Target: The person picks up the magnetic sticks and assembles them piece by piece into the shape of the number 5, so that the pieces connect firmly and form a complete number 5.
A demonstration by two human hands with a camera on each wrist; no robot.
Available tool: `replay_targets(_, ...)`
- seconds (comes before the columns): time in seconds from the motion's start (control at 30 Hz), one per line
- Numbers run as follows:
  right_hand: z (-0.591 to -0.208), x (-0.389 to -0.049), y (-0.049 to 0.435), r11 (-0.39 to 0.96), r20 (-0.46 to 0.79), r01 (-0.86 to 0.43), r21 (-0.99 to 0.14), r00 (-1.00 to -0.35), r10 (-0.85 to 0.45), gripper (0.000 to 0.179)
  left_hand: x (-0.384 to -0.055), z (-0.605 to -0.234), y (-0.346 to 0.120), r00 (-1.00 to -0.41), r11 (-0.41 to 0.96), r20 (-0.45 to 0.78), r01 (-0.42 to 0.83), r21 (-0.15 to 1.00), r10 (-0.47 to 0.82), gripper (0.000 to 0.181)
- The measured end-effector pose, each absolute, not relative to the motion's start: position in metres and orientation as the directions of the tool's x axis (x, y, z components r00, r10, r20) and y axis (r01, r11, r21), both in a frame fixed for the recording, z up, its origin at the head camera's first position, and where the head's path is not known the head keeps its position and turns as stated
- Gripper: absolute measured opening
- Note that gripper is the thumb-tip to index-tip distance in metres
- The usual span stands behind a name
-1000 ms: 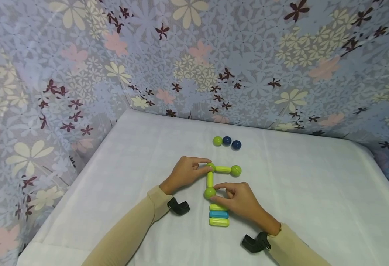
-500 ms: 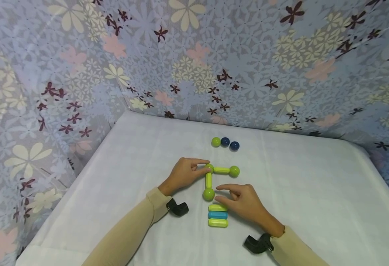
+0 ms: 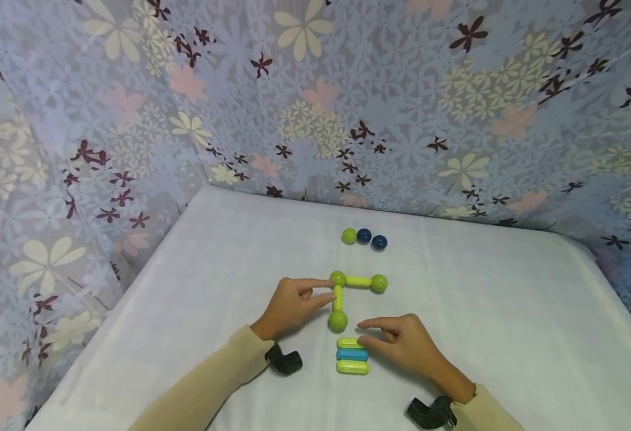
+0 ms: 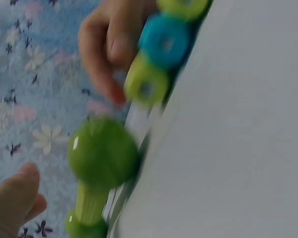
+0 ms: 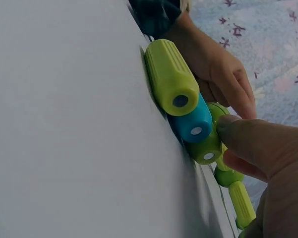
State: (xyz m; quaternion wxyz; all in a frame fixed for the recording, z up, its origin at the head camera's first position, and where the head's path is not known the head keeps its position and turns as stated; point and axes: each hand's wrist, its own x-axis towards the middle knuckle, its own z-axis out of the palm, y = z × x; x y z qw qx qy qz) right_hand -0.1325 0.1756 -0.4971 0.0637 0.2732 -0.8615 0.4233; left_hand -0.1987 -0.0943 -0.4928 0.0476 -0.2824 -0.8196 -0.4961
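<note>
Green balls and yellow-green toy rods form an L-shaped build lying on the table: a corner ball (image 3: 337, 278), one rod (image 3: 358, 281) to a right ball (image 3: 379, 283), another rod (image 3: 338, 297) to a near ball (image 3: 338, 321). My left hand (image 3: 291, 304) is beside the corner, finger and thumb parted; the left wrist view shows its thumb clear of the near ball (image 4: 101, 153). Thumb and fingers spread, my right hand (image 3: 408, 347) is at the right end of the top yellow-green rod (image 3: 349, 343); whether it touches is unclear. A blue rod (image 3: 352, 355) lies alongside.
Another yellow-green rod (image 3: 352, 367) lies nearest in the row of loose rods. Farther back sit a loose green ball (image 3: 349, 236) and two dark blue balls, one (image 3: 364, 236) beside the other (image 3: 379, 242). A white cloth (image 3: 482, 299) covers the table; a flowered curtain hangs behind.
My right hand has let go of the near ball and moved right and toward me. My left hand has released the corner ball and drawn slightly back. The build keeps its shape.
</note>
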Motion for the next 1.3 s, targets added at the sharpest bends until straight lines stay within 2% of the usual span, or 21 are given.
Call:
replay_targets(0.2,-0.499,-0.129,0.179,0.496,0.36,-0.543,-0.677,-0.833,-0.421,0.024,-0.176,-0.496,-0.094,-0.781,0.307,0.335,0.542,0.782,0.527,0.032)
replay_targets(0.5,-0.498,-0.127,0.184,0.523,0.347,-0.561,-0.641,-0.82,-0.455,0.023,-0.173,-0.495,-0.093,-0.73,0.319,0.368,0.615,0.721,0.576,0.035)
replay_targets(0.83,-0.499,-0.126,0.182,0.526,0.343,-0.606,-0.597,-0.785,-0.516,0.02,-0.174,-0.497,-0.094,-0.739,0.34,0.356,0.609,0.717,0.571,0.034)
replay_targets(1.3,-0.494,-0.125,0.184,0.545,0.277,-0.471,-0.693,-0.873,-0.402,0.016,-0.173,-0.496,-0.093,-0.744,0.337,0.354,0.601,0.725,0.566,0.033)
